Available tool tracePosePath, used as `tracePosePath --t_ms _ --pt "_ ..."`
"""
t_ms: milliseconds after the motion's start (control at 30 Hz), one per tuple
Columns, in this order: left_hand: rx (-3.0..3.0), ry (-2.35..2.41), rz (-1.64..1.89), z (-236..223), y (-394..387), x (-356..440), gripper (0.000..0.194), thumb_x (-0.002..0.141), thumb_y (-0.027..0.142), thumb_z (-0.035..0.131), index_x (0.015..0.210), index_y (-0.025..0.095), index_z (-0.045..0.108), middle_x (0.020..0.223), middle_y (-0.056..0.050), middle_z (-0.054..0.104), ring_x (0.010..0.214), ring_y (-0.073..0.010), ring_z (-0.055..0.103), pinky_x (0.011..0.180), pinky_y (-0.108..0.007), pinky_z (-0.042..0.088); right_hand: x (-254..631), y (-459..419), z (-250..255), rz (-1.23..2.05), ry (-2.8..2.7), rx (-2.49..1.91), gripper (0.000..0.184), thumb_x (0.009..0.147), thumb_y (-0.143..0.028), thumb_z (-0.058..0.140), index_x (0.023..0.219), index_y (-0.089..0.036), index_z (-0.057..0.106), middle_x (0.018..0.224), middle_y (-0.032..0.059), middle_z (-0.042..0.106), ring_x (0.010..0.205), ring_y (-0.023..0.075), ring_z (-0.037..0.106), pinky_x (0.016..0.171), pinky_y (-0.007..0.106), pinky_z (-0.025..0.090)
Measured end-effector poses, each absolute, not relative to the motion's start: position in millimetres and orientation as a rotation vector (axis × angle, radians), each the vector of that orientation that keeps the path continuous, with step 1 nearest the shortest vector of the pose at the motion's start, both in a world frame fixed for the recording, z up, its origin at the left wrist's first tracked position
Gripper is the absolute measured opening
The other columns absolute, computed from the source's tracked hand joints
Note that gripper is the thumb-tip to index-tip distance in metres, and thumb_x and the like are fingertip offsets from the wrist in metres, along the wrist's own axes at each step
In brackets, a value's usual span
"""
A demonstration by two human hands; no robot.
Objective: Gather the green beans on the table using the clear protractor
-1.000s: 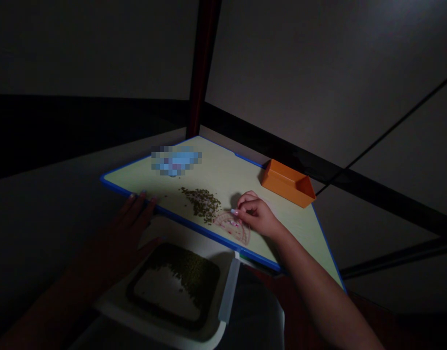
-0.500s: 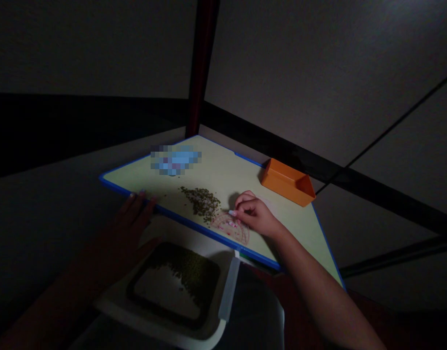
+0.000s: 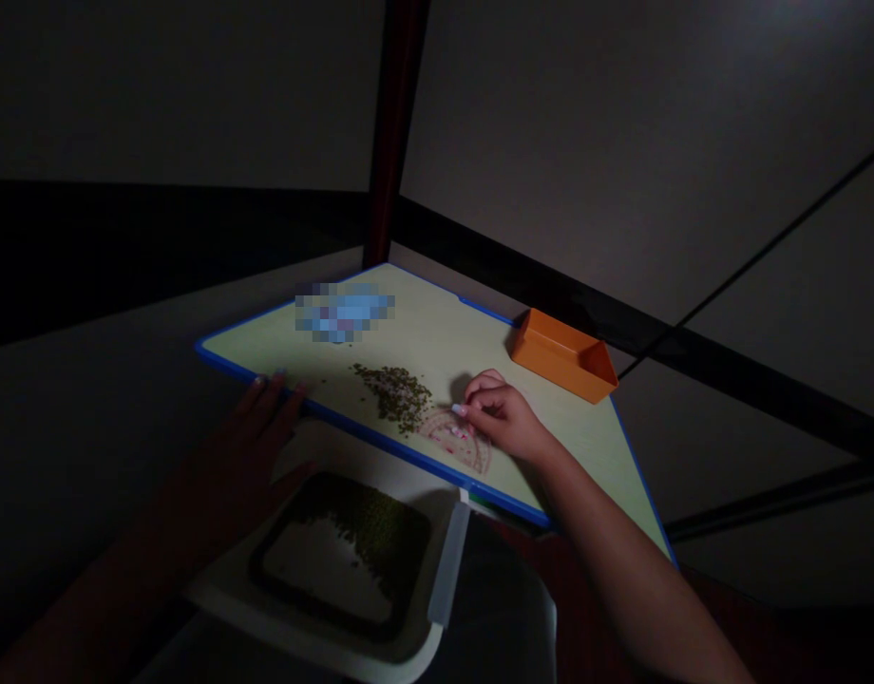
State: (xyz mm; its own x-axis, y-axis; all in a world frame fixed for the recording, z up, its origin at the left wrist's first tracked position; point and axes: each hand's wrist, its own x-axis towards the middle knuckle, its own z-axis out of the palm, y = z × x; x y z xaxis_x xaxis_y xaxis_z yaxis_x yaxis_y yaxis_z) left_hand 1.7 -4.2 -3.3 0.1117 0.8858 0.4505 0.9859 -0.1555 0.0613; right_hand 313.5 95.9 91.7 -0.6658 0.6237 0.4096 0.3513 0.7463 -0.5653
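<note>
Right hand point(image 3: 504, 420) curled over a see-through half-round piece point(image 3: 455, 442), pink-flecked, looks like plastic! The fingers point(image 3: 480, 399) are pinched together at its edge, but whether they're gripping anything, I can't tell. Just beside them, a rough heap of dark green beans point(image 3: 394, 397) on the pale bench point(image 3: 437, 328). Left hand point(image 3: 256, 446), deep in shadow, lies open, fingertips at the bench's blue edge. Below, more beans point(image 3: 358, 532) in a white tray point(image 3: 266, 622). Beyond the fingers, an orange plastic box point(image 3: 565, 356); further off, a pixelated blur point(image 3: 344, 312) hides whatever's there.

A dim room, home-like: a blue-edged tabletop point(image 3: 444, 328) beside a dark wooden post point(image 3: 392, 123).
</note>
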Motion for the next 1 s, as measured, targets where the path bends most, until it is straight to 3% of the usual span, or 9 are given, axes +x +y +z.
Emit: tracePosePath --t_ms 233,567,1000 --pt "-2.144 -1.900 -0.558 -2 -5 1 0.079 0.077 0.056 0.036 0.141 0.018 0.010 0.153 -0.017 0.019 0.142 -0.0300 0.010 0.108 -0.051 0.034 321 100 90 0.481 -2.268 -0.855 0.032 0.083 -0.027 0.059 0.053 -0.018 0.060 0.070 0.0033 0.056 0.078 0.0163 0.049 0.077 0.034 0.037" --pt "-2.128 -1.901 -0.571 -7 -2 0 0.078 0.077 0.057 0.035 0.140 0.017 0.015 0.152 -0.016 0.021 0.142 -0.0300 0.011 0.107 -0.051 0.034 327 114 79 0.230 -2.152 -1.085 0.034 0.083 -0.026 0.057 0.050 -0.019 0.056 0.060 0.0024 0.053 0.071 0.0167 0.047 0.072 0.032 0.036" --pt "-2.118 -1.857 -0.566 -9 -2 -2 0.078 0.078 0.057 0.034 0.141 0.017 0.013 0.153 -0.017 0.020 0.142 -0.0301 0.010 0.107 -0.052 0.035 314 110 79 0.427 -2.242 -0.953 0.032 0.082 -0.024 0.061 0.051 -0.018 0.058 0.066 0.0024 0.055 0.075 0.0156 0.049 0.076 0.032 0.037"
